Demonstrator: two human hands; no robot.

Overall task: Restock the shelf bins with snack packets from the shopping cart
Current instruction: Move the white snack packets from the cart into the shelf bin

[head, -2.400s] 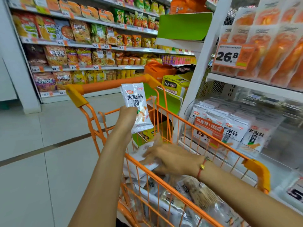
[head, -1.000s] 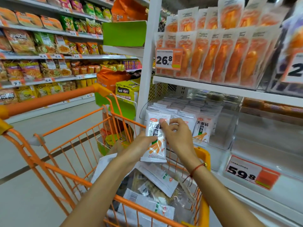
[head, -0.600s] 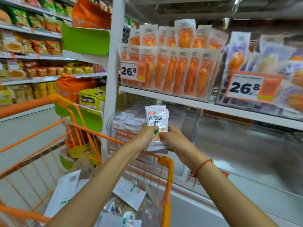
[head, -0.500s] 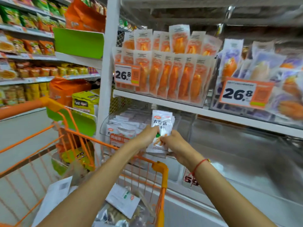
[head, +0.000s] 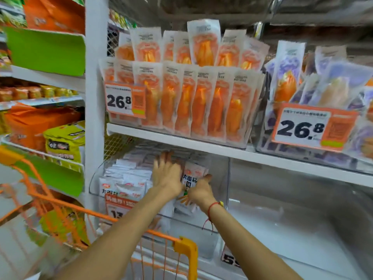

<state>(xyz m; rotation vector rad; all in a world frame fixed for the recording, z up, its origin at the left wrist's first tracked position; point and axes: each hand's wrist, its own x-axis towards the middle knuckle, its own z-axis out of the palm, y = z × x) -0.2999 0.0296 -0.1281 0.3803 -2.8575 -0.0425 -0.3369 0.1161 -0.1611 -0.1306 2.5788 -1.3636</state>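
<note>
Head view — one entry per item.

Clear shelf bin (head: 220, 201): sitting on the lower shelf, just under the white shelf board (head: 201, 146), already partly filled with white snack packets (head: 129, 178) standing in rows on its left side.

Held packet (head: 192, 179): white with black characters, standing upright inside the bin, to the right of the stocked rows.

Left hand (head: 167, 174): reaching into the bin, fingers spread and straight, pressing the stocked rows back beside the held packet.

Right hand (head: 199, 191): pinching the held packet at its lower edge, thumb showing on the front; a red cord bracelet (head: 214, 206) is circling the wrist.

Orange shopping cart (head: 185, 247): standing below both forearms, its corner blocking part of the bin's front and the price tag (head: 118, 207) there.

Upper shelf: orange packets (head: 181, 93) standing in rows behind a 26.8 tag (head: 121, 102) — purple packets (head: 314, 77) to their right.
</note>
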